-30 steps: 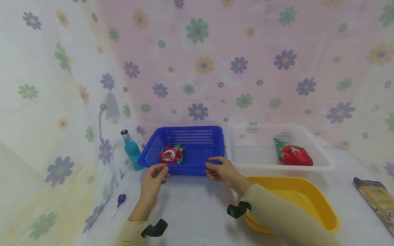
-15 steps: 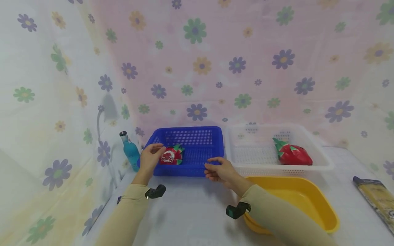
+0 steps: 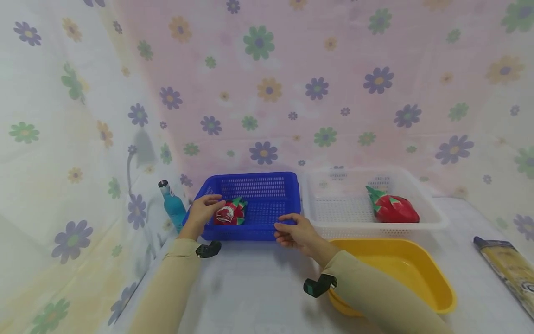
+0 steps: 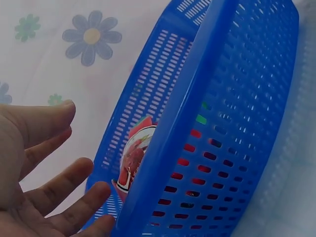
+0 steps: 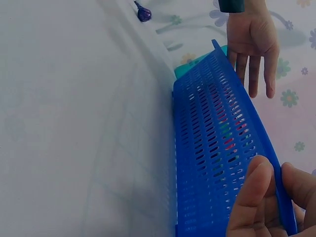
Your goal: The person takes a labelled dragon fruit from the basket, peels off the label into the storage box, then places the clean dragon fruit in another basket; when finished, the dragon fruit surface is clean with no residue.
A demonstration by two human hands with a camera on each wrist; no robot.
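Note:
My right hand [image 3: 301,234] pinches the front rim of a blue perforated basket [image 3: 246,233], thumb on one side and fingers on the other, as the right wrist view shows. Over the basket's front left corner hovers my left hand [image 3: 201,215], its fingers spread and nothing in them. Just right of those fingers, inside the basket, lies a red-and-green thing shaped like a dragon fruit [image 3: 231,213] with a round label. Seen in the left wrist view, the label [image 4: 134,158] is partly covered by the basket rim.
A white basket [image 3: 377,226] holding another red dragon-fruit-shaped thing [image 3: 395,208] stands to the right. In front of it is a yellow tub [image 3: 400,264]. A blue bottle [image 3: 173,208] stands left; a lollipop [image 5: 143,13] lies nearby. A flat packet [image 3: 506,266] lies far right.
My left hand has moved up and forward from in front of the blue basket to over its left front corner. The right hand stays at the rim. The view has shifted slightly.

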